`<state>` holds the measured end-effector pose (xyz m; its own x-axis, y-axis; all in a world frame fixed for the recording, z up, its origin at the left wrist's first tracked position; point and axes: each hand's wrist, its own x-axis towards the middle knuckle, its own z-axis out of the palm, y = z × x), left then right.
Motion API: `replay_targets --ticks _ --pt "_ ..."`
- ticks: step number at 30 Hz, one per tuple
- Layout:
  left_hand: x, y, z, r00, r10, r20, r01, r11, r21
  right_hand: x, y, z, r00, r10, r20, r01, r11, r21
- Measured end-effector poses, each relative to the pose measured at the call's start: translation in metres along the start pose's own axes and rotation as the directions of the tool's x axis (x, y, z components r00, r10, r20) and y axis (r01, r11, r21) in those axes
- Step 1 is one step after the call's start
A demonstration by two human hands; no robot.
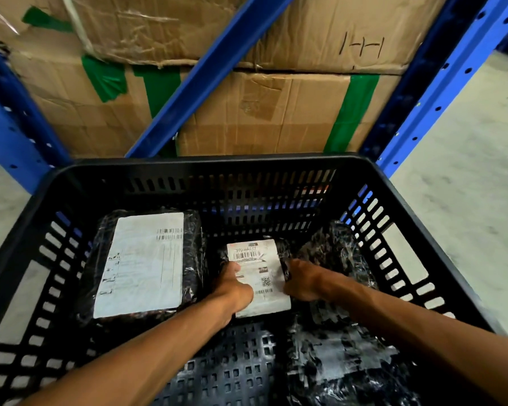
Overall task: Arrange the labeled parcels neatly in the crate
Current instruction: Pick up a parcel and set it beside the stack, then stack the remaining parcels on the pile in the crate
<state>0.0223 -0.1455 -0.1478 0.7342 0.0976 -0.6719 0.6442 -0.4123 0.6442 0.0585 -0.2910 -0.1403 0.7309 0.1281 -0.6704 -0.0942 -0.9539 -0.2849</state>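
A black slotted plastic crate (27, 294) fills the lower view. On its floor at the left lies a large black-wrapped parcel (143, 263) with a big white label facing up. In the middle sits a small black parcel (257, 269) with a white barcode label. My left hand (232, 288) grips its left edge, thumb on the label, and my right hand (304, 281) holds its right edge. A glossy black parcel (339, 341) without a visible label lies along the right side, partly under my right forearm.
Behind the crate stand blue steel rack beams (214, 68) and stacked cardboard boxes (276, 112) with green tape. Grey concrete floor (467, 171) shows to the right and left. Bare crate floor (241, 364) lies between my forearms.
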Motion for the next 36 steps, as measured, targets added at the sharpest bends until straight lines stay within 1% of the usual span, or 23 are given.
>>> replay_targets --ticks 2,3,5,7,8,10,11,13,14,15,17,18,20,22,24,26,27,28,30,32,33,34,36 --pt "0.001 -0.004 0.001 1.0 0.022 -0.004 -0.022 0.998 0.064 -0.003 0.001 -0.01 0.998 -0.054 -0.032 0.051 0.995 -0.089" --pt "0.001 -0.005 0.001 0.999 0.037 -0.014 -0.036 0.995 0.093 -0.007 0.0 -0.02 0.993 -0.088 -0.079 0.078 0.989 -0.123" --pt "-0.002 -0.004 0.004 0.995 0.096 -0.025 -0.09 0.976 0.2 -0.018 0.0 -0.046 0.956 -0.149 -0.253 0.1 0.975 -0.199" --pt "-0.009 0.002 0.009 0.981 0.194 -0.019 -0.18 0.937 0.299 -0.029 0.002 -0.073 0.878 -0.165 -0.449 -0.003 0.937 -0.35" --pt "-0.013 0.007 0.01 0.973 0.232 0.0 -0.221 0.926 0.308 -0.031 0.006 -0.081 0.862 -0.154 -0.483 -0.067 0.91 -0.41" --pt "-0.021 0.018 0.015 0.965 0.252 0.074 -0.262 0.943 0.205 -0.035 0.012 -0.081 0.894 -0.042 -0.446 -0.132 0.927 -0.352" --pt "-0.024 0.024 0.017 0.962 0.246 0.121 -0.26 0.959 0.112 -0.036 0.013 -0.077 0.91 -0.01 -0.414 -0.107 0.96 -0.258" --pt "-0.027 0.033 0.021 0.955 0.226 0.19 -0.22 0.974 -0.054 -0.034 0.01 -0.073 0.898 -0.071 -0.435 0.042 0.996 -0.075" --pt "-0.029 0.036 0.023 0.954 0.215 0.209 -0.199 0.975 -0.095 -0.031 0.007 -0.074 0.886 -0.083 -0.456 0.098 0.995 0.01" --pt "-0.031 0.039 0.025 0.952 0.215 0.219 -0.191 0.973 -0.126 -0.032 0.002 -0.075 0.889 -0.072 -0.452 0.111 0.992 0.061" --pt "-0.032 0.041 0.028 0.954 0.193 0.23 -0.163 0.976 -0.144 -0.028 -0.006 -0.073 0.903 -0.023 -0.429 0.087 0.988 0.131" --pt "-0.03 0.04 0.03 0.955 0.176 0.241 -0.143 0.979 -0.148 -0.027 -0.008 -0.071 0.908 0.004 -0.419 0.088 0.976 0.201" --pt "-0.029 0.039 0.029 0.952 0.157 0.262 -0.109 0.976 -0.187 -0.025 -0.006 -0.066 0.92 0.066 -0.385 0.119 0.891 0.438" --pt "-0.027 0.037 0.031 0.96 0.115 0.256 -0.046 0.964 -0.26 -0.029 -0.007 -0.064 0.953 0.096 -0.288 0.13 0.727 0.675" --pt "-0.025 0.03 0.034 0.971 0.099 0.216 -0.028 0.95 -0.311 -0.033 -0.011 -0.06 0.971 0.077 -0.225 0.131 0.618 0.775" --pt "-0.021 0.024 0.038 0.985 0.106 0.139 -0.06 0.951 -0.302 -0.036 -0.019 -0.056 0.976 0.029 -0.215 0.157 0.59 0.792" --pt "-0.016 0.022 0.04 0.988 0.115 0.103 -0.08 0.951 -0.298 -0.035 -0.019 -0.055 0.976 0.009 -0.219 0.169 0.608 0.776" --pt "-0.01 0.018 0.04 0.991 0.113 0.077 -0.086 0.951 -0.296 -0.033 -0.017 -0.057 0.969 0.001 -0.246 0.185 0.658 0.73" --pt "-0.009 0.024 0.029 0.992 0.114 0.044 -0.094 0.943 -0.319 -0.03 -0.004 -0.069 0.926 0.028 -0.377 0.203 0.804 0.559" --pt "-0.011 0.034 0.01 0.993 0.118 0.026 -0.103 0.938 -0.33 -0.032 0.016 -0.079 0.879 0.084 -0.47 0.13 0.905 0.406" --pt "-0.01 0.036 0.0 0.992 0.123 0.018 -0.11 0.936 -0.336 -0.033 0.025 -0.08 0.879 0.111 -0.463 0.088 0.917 0.388" --pt "-0.011 0.039 -0.012 0.991 0.137 0.009 -0.125 0.933 -0.338 -0.034 0.031 -0.078 0.899 0.137 -0.417 0.049 0.913 0.405" --pt "-0.015 0.044 -0.034 0.982 0.189 -0.004 -0.178 0.917 -0.356 -0.036 0.031 -0.067 0.952 0.138 -0.272 0.013 0.873 0.487"
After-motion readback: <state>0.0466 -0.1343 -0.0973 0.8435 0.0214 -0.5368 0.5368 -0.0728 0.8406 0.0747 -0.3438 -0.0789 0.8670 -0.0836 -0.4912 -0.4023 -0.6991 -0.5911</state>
